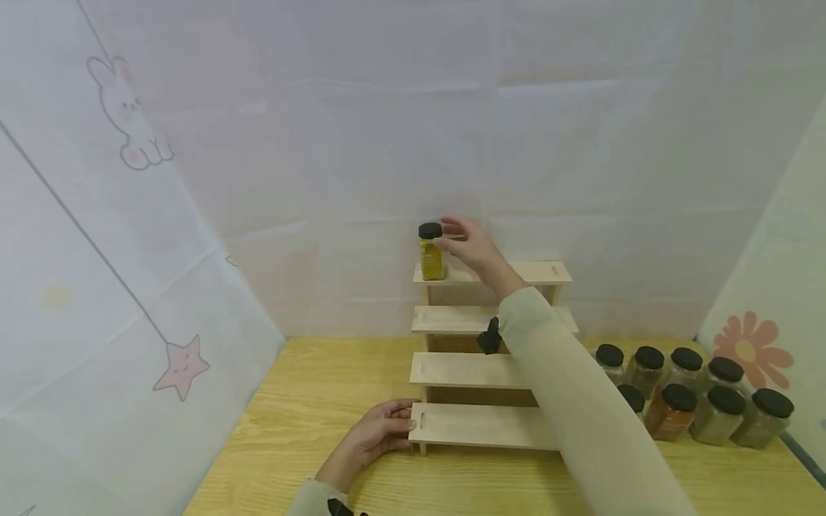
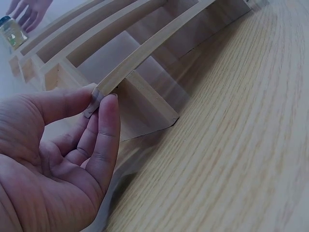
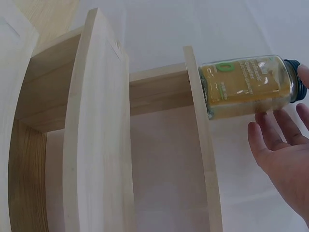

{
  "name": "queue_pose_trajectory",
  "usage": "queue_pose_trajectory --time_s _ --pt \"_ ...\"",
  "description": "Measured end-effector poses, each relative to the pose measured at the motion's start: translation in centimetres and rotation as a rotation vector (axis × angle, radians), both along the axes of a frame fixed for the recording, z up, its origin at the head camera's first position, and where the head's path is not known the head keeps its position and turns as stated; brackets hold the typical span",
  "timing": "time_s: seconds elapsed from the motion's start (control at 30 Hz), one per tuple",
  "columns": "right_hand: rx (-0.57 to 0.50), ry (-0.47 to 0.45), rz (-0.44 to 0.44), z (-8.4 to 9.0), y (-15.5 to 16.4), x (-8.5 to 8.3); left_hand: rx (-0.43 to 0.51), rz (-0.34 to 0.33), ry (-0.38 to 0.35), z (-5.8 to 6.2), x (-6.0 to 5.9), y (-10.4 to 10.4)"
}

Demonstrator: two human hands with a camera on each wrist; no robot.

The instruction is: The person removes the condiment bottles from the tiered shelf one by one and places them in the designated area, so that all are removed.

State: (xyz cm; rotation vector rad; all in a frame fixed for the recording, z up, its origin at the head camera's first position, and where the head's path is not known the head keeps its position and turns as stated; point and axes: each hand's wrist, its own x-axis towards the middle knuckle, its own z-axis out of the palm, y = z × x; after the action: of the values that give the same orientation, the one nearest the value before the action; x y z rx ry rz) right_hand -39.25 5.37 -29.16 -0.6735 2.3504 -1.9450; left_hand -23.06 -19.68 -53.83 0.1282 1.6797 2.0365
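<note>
A four-step wooden rack (image 1: 480,426) stands on the table against the back cloth. A glass spice jar (image 1: 431,258) with yellow powder and a black lid stands upright at the left end of the top step. My right hand (image 1: 461,240) is at the jar's right side with straight fingers, its fingertips by the lid. In the right wrist view the jar (image 3: 246,87) sits on the top plank (image 3: 200,145) and the right hand (image 3: 280,140) is just beside it. My left hand (image 1: 387,426) lies on the table and pinches the left end of the lowest step (image 2: 145,43) between thumb and forefinger (image 2: 108,111).
Several black-lidded spice jars (image 1: 697,394) stand in two rows on the table to the right of the rack. The wooden table (image 1: 303,430) is walled by white cloth at the left, back and right. The three lower steps hold nothing.
</note>
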Motion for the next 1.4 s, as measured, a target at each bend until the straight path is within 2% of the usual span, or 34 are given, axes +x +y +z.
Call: queue_pose_trajectory --time_s 0.63,0.77,0.9,1.07,1.4 --pt "0.056 -0.003 -0.066 -0.5 -1.6 -0.5 0.005 -0.009 0.013 -0.3 -0.2 0.2" --pt "0.072 -0.013 -0.099 -0.5 -1.7 -0.3 0.002 -0.009 0.011 -0.3 -0.3 0.2" --pt "0.072 -0.012 -0.080 -0.1 -1.5 0.1 -0.001 -0.001 0.011 -0.4 -0.4 0.3" --pt "0.070 0.011 -0.048 0.8 -0.2 0.9 -0.007 0.007 0.016 -0.3 -0.5 0.3" --pt "0.057 0.007 -0.024 1.7 4.4 3.3 -0.025 0.025 0.016 -0.1 -0.7 0.1"
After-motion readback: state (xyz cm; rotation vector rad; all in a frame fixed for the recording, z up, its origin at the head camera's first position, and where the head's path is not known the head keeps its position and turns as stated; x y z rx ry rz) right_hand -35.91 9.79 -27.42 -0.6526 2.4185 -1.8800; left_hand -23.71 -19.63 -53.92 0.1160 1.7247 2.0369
